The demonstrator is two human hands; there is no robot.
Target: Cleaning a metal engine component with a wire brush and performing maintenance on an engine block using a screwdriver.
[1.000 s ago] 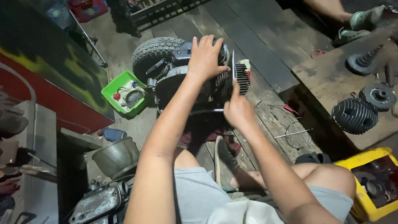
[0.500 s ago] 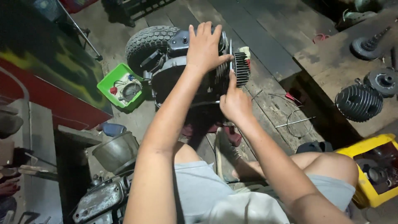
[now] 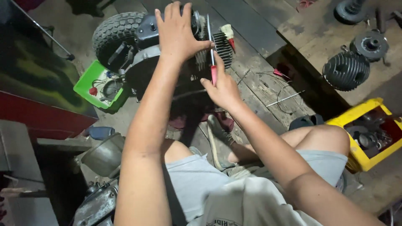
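Left hand (image 3: 178, 33) covers engine (image 3: 167, 62) top; parts beneath unseen. Screwdriver (image 3: 212, 54) tip hidden among fins. At 1 o'clock, dark round part (image 3: 349, 8) cut by top edge. Yellow bin (image 3: 364, 129) contents at 3 o'clock too dim to identify.

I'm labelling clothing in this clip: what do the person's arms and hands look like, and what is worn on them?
Both arms are bare from shoulder to fingertips: no sleeves, gloves, watch, rings or bands show. The left hand and right hand are ungloved with short nails. No markings show on either forearm. Only a light sleeveless top and pale shorts are worn.
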